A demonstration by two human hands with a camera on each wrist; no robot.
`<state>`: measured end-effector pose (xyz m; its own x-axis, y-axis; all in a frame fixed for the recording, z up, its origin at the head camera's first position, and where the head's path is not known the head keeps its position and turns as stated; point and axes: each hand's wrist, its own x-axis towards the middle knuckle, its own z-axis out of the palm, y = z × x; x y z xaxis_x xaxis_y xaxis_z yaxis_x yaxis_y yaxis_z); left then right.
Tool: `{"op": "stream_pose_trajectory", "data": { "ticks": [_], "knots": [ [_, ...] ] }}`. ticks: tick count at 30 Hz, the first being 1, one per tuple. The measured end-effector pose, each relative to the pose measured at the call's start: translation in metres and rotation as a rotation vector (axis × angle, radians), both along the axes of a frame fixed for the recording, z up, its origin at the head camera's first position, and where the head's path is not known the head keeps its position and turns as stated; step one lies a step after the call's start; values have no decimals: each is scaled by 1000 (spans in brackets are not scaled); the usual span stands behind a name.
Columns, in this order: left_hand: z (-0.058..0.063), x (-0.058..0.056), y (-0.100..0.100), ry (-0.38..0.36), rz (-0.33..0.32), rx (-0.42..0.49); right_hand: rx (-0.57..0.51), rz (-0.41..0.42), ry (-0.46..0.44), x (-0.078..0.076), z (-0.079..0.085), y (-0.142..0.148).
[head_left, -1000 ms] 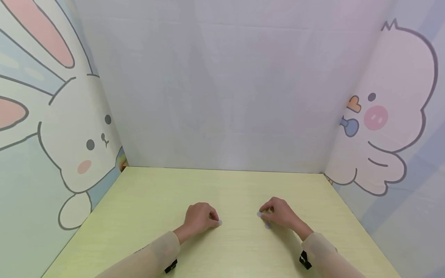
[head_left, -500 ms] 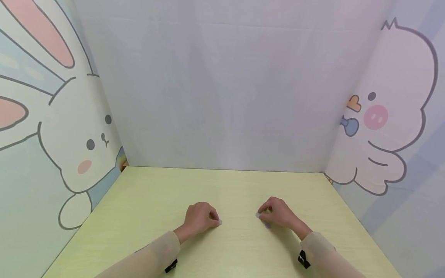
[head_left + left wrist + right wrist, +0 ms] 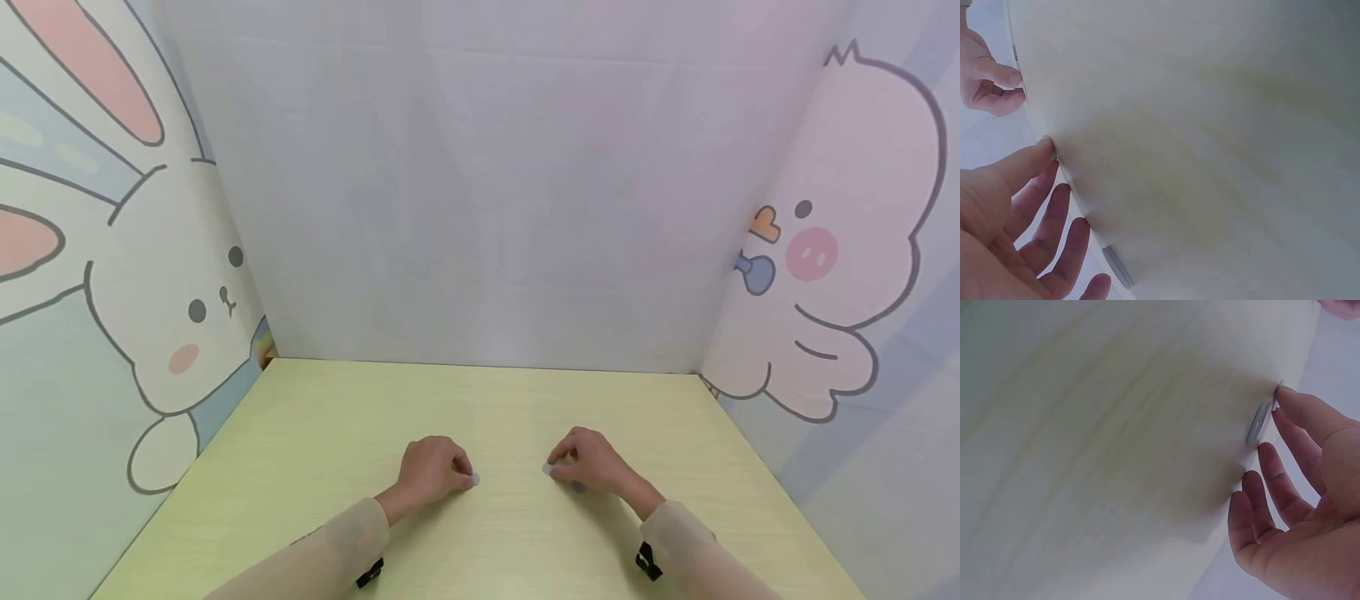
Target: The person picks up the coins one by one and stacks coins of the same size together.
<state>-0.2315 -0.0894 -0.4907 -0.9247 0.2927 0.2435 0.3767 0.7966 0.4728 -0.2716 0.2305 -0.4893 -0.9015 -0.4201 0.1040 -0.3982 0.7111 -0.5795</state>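
Note:
Near the middle of the table, my left hand (image 3: 433, 468) pinches a small pale coin (image 3: 476, 479) between thumb and index finger. The left wrist view shows its other fingers spread, with a grey coin (image 3: 1117, 267) flat on the table by the little finger. To the right, my right hand (image 3: 591, 460) pinches another coin (image 3: 547, 468) at its edge, low over the tabletop. A further coin (image 3: 1257, 423) lies on the table under the right hand, close to the pinched one; the hand partly hides it in the head view. A gap separates the two hands.
The pale yellow table (image 3: 360, 408) ends at a plain whitish curtain (image 3: 480, 200) behind. Cloth walls with a cartoon rabbit (image 3: 157, 292) and a cartoon chick (image 3: 855, 192) stand at the sides. Black straps (image 3: 648, 562) hang below the sleeves.
My right hand has slid left and slightly nearer with its pinched coin, narrowing the gap between the hands. The coin beneath it has stayed in place. My left hand has kept still.

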Motion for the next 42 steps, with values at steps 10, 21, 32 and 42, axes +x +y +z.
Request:
{"op": "stream_pose_trajectory", "data": {
  "ticks": [10,21,32,42],
  "knots": [
    [5,1,0,-9,-2,0,7,50,28,6,3,-9],
    [0,0,1,-13,9,-5,-2,91,62,6,-2,-20],
    [3,2,1,-9,0,5,19,106,56,8,-1,-31],
    [4,2,1,-19,3,-4,25,117,53,8,-1,-32]
  ]
}}
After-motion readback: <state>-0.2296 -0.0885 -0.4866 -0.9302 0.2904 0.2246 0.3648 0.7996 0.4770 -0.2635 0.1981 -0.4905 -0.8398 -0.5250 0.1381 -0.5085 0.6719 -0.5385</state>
